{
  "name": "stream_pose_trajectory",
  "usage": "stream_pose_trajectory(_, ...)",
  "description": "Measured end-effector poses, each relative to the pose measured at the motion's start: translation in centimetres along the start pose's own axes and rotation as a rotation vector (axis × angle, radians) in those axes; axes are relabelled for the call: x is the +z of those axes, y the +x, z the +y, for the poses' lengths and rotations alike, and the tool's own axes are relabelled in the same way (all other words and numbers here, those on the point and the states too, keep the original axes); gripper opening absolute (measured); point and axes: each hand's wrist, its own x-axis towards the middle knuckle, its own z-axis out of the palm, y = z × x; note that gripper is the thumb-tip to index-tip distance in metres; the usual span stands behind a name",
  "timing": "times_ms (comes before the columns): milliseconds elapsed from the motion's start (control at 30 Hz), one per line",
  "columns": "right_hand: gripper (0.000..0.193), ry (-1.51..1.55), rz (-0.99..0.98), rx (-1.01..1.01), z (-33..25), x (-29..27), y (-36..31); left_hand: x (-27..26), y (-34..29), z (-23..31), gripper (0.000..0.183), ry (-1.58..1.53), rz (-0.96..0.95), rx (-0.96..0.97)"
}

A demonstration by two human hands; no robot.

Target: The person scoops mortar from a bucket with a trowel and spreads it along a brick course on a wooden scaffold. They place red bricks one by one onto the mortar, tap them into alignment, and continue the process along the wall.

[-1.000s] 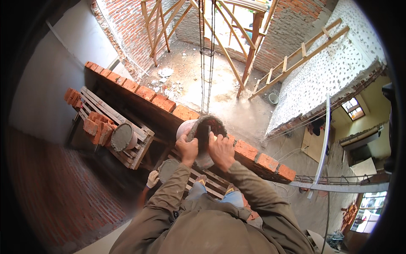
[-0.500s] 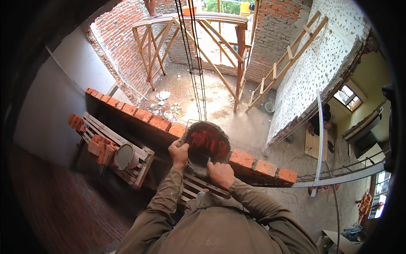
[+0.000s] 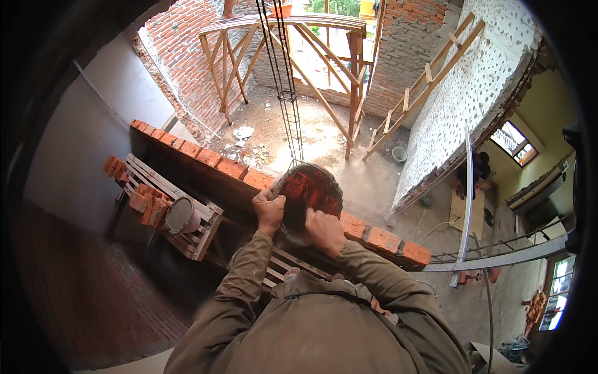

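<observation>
Thumb and fingers of the left hand point(image 3: 269, 209) pinch the left side of a mortar-crusted rim, its back turned outward. The right hand point(image 3: 325, 230) is curled into a fist over the rim's lower right side; whether it grips the rim or a handle inside, I cannot tell. Between them lies the bucket point(image 3: 321, 187), just ahead of both fists, its mouth tipped up toward the person so the dark red inner wall shows. Its axis runs away from the body; both hands are about equally near. The forearms, in olive sleeves, reach forward and converge, elbows spread.

Beyond, the bucket overlaps the top edge of a brick wall point(image 3: 233, 168), which slants from upper left to lower right; contact is hidden. Off to the left, a slatted platform point(image 3: 159, 176) carries loose bricks point(image 3: 149, 204) and, near its right end, a mortar-filled pail point(image 3: 195, 219).
</observation>
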Motion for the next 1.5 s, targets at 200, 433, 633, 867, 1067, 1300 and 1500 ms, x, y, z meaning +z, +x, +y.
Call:
stream_pose_trajectory(200, 0.025, -0.012, 0.092, 0.276, 3.3, -1.0, -1.6, 1.8, -1.9, 3.3, 0.031, 0.180, 0.005, 0.182)
stream_pose_trajectory(433, 0.022, 1.306, -0.424, 0.393, 5.1, -0.6, -5.3, 0.3, -2.9, 7.4, 0.023, 0.029, -0.193, 0.224)
stream_pose_trajectory(633, 0.034, 1.499, -0.421, 0.358, 4.1, -1.3, -5.0, -1.7, -1.4, 6.8, 0.005, -0.089, -0.041, -0.051)
stream_pose_trajectory(867, 0.036, 0.164, -0.056, 0.148, 4.7, -6.1, -4.1, 0.6, -1.5, 5.5, 0.007, 0.056, 0.003, 0.227)
stream_pose_trajectory(1067, 0.024, 0.052, -0.186, 0.086, 2.6, -3.5, -1.3, 1.1, -0.8, 4.4, 0.006, 0.078, 0.004, 0.181)
stream_pose_trajectory(1300, 0.022, 0.086, 0.055, 0.215, 4.7, -1.7, -2.3, 0.3, -1.3, 4.7, 0.009, 0.160, -0.088, 0.240)
stream_pose_trajectory(1500, 0.025, 1.286, -0.521, 0.605, 4.4, 0.2, -4.7, -0.7, -1.4, 5.6, 0.031, -0.011, -0.141, 0.090)
